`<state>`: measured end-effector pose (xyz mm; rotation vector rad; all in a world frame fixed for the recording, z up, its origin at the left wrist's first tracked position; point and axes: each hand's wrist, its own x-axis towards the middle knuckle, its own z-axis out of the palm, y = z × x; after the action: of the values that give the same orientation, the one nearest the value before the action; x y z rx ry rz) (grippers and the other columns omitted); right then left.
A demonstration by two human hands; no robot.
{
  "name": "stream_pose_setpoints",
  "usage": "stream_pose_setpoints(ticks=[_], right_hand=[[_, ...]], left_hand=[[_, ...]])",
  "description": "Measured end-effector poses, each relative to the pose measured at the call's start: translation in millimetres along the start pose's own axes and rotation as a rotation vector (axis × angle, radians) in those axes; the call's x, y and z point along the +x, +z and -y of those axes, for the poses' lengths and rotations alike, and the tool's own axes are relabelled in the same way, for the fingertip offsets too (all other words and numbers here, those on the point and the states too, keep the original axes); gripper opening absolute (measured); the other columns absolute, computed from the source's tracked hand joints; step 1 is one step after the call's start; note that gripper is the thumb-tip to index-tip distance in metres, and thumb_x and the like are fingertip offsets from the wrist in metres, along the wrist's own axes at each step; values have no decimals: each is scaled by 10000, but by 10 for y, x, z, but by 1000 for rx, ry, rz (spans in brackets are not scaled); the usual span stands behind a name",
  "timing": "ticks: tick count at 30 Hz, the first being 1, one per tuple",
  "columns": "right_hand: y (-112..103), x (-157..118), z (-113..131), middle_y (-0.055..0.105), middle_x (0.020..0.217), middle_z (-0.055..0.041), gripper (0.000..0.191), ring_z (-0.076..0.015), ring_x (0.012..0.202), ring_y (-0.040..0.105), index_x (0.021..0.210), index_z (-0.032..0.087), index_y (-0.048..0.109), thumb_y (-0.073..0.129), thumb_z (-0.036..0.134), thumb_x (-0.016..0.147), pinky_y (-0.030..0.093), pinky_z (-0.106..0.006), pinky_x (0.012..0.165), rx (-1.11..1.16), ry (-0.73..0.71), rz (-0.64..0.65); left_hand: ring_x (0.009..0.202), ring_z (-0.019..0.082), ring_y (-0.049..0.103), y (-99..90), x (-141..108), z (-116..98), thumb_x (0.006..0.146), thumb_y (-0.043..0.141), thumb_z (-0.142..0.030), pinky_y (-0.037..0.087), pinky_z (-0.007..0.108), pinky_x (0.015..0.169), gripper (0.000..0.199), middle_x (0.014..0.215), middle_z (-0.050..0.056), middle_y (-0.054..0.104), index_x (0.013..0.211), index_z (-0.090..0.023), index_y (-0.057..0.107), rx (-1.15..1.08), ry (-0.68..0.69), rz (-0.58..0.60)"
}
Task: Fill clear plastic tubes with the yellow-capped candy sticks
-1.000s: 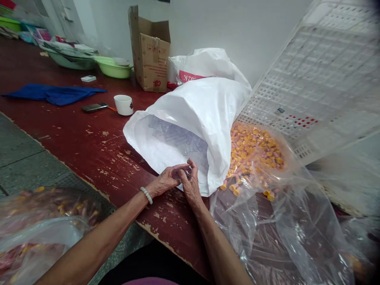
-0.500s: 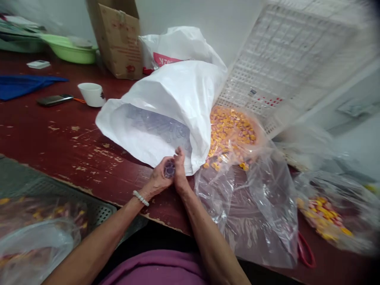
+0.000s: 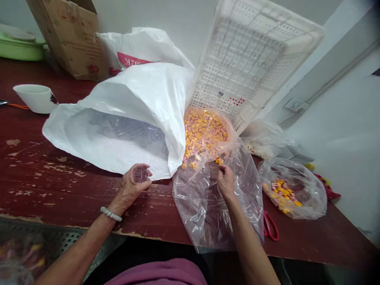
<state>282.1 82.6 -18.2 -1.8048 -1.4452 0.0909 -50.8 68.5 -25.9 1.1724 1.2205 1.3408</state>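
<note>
Left hand (image 3: 130, 189) grasps clear tubes (image 3: 140, 173), more remaining in the white sack (image 3: 145, 85) beyond; right hand (image 3: 226, 183), its grip unclear, meets the yellow-and-pink pieces' (image 3: 204, 128) near edge.

Pale bead bracelet (image 3: 111, 214), left wrist (image 3: 118, 204); purple top (image 3: 160, 273); black bottoms (image 3: 132, 251).

dk red table (image 3: 26, 190), paint worn in patches. on it: white cup (image 3: 34, 99), cardboard box (image 3: 78, 43) at back, green basin (image 3: 22, 49) far l., white sack (image 3: 148, 87) on its side, clear bag (image 3: 210, 217) w/ yellow & pink bits (image 3: 206, 126), 2nd bag (image 3: 311, 198) to r., red handle (image 3: 276, 230) nr front edge.
</note>
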Motion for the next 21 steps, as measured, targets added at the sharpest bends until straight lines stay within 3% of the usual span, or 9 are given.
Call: stream_pose_setpoints(ticks=[2,4,9,14,18,21], right_hand=[[155,154,-149,595,888,-105,251,-242,905,532,887,147,613,480,331,780,422,-412,850,-51,-40,61],[308,201,-87,596,921,-111,263,-259,947,509,867,157,635,578,371,726,401,-408,862,-98,-68,89],[651,220,490,598,1091,-82,306,-269,1021,475,1029,270,647,551,447,798,378,-378,837,-377,-195,212],[1071,436,854,555,1243,-27,354,-262,1160,425,1193,321,559,455,435,875,322,-442,954,-400,-377,367],[1307,558,908,624,1088,-67,270,-264,1106,483,1097,305,617,459,313,878,310,-471,971,-424,-376,402],[1269,518,849,609,1119,-87,282,-275,1107,481,1111,290,611,451,312,880,344,-461,938,-431,-355,400]], left_hand=[[738,152,593,3,2,-3,554,719,-197,497,258,624,466,803,29,621,977,-148,529,29,1,14],[753,156,590,-3,5,4,564,719,-206,497,264,639,470,816,35,621,987,-148,523,33,-4,28],[744,148,587,-20,16,43,576,729,-219,491,261,652,487,832,33,618,1009,-154,516,33,-10,28],[789,171,611,-47,37,88,606,728,-246,502,289,694,486,866,47,635,1034,-160,515,76,-5,74],[803,181,624,-65,48,89,603,736,-261,507,289,705,496,867,47,649,1037,-165,516,98,-22,71],[808,180,626,-70,44,85,597,741,-265,509,290,720,508,868,46,648,1041,-164,515,93,-20,68]])
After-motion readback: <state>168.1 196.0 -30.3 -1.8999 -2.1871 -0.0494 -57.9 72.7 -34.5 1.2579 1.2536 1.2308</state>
